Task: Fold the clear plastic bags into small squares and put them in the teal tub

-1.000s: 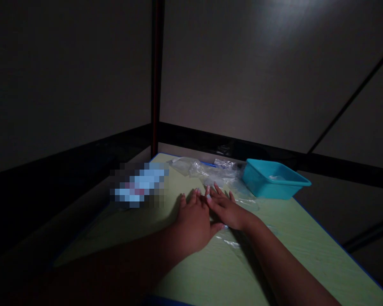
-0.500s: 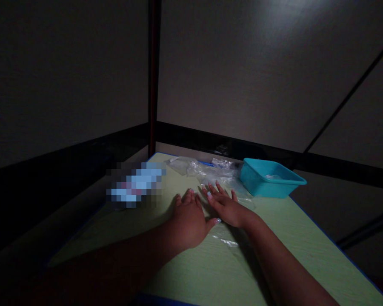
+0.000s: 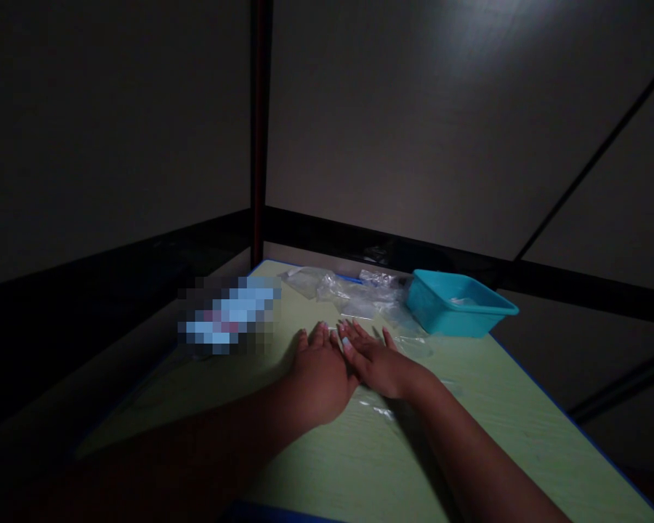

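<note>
The basin (image 3: 452,321) is standing on the surface (image 3: 523,436). Plastic bags (image 3: 354,292) are lying just left of the basin. The right hand (image 3: 378,368) is resting before it and to its left, the left hand (image 3: 320,379) farther left. A blurred item (image 3: 232,312) is lying farthest left of it.

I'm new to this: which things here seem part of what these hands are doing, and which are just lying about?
Seemingly in use:
left hand and right hand, both palm down
flat clear plastic by the hands
table beneath

Seemingly lying about:
crumpled clear plastic, farther back
turquoise tub, something pale inside
pixelated blue item, unidentifiable
</note>
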### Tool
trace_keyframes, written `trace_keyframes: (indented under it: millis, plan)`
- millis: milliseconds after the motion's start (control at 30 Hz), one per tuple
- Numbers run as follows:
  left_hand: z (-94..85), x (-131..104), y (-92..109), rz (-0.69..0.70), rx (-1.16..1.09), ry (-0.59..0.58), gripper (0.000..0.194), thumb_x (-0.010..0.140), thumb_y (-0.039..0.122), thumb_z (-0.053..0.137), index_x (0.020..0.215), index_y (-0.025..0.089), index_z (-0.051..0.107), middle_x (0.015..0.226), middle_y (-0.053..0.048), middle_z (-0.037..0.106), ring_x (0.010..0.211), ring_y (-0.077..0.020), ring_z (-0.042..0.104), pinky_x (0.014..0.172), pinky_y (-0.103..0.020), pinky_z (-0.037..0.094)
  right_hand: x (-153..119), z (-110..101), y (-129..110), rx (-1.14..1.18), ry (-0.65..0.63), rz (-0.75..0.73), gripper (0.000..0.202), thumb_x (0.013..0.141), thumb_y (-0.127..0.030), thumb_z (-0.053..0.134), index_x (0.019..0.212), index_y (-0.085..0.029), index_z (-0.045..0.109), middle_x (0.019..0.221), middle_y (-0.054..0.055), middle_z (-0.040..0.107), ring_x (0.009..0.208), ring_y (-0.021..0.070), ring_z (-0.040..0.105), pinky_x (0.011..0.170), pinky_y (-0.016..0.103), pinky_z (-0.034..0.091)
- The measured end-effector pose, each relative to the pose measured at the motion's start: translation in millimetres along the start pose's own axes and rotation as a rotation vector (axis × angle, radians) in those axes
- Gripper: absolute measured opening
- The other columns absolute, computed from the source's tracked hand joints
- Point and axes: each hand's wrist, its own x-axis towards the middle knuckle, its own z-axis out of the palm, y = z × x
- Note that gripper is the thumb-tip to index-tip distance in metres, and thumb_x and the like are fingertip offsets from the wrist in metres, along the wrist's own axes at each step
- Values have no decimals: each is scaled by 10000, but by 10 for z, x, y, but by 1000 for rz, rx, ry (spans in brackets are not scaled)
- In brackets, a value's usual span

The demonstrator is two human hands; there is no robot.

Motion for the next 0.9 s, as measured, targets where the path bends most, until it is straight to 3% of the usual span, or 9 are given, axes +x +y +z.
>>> trace_keyframes:
  millis: [267, 500, 633, 767, 900]
  plan:
    - [45, 26, -24, -8, 49, -13, 630, 845, 434, 320, 1310, 16, 396, 1374, -201, 357, 1312, -327, 222, 1037, -514, 180, -74, -7, 23, -171, -53, 165, 775, 846, -613, 45, 1419, -92, 33, 1473, 106, -7, 1351, 219, -72, 1038, 535, -84]
    - [12, 39, -14, -36, 66, -50, 688, 847, 506, 303, 1332, 22, 359, 1396, -194, 312, 1325, -318, 189, 1044, -518, 160, -72, -63, 51, -302, -125, 393, 820, 833, -615, 64, 1406, -32, -4, 1476, 117, -29, 1343, 225, -118, 1035, 550, -64]
    - [-18, 33, -5, -35, 53, -81, 690, 847, 516, 303, 1333, 30, 360, 1398, -193, 310, 1327, -311, 187, 1044, -525, 146, -72, -93, 79, -316, -151, 415, 822, 828, -621, 40, 1406, -41, -28, 1481, 103, -27, 1340, 219, -132, 1036, 547, -66]
    - [42, 55, -36, -22, 32, 9, 688, 850, 523, 304, 1348, 49, 337, 1397, -202, 310, 1323, -318, 195, 1041, -540, 125, -59, -79, 82, -338, -170, 421, 796, 843, -589, 86, 1406, -40, -40, 1480, 99, -56, 1336, 213, -147, 1048, 526, -51]
    - [92, 117, -103, 103, -29, 126, 568, 901, 441, 230, 1390, 152, 254, 1446, -112, 247, 1344, -247, 159, 1053, -523, 113, -39, -52, 95, -363, -169, 419, 810, 835, -593, 127, 1408, -45, -39, 1479, 102, -60, 1335, 219, -150, 1040, 541, -51]
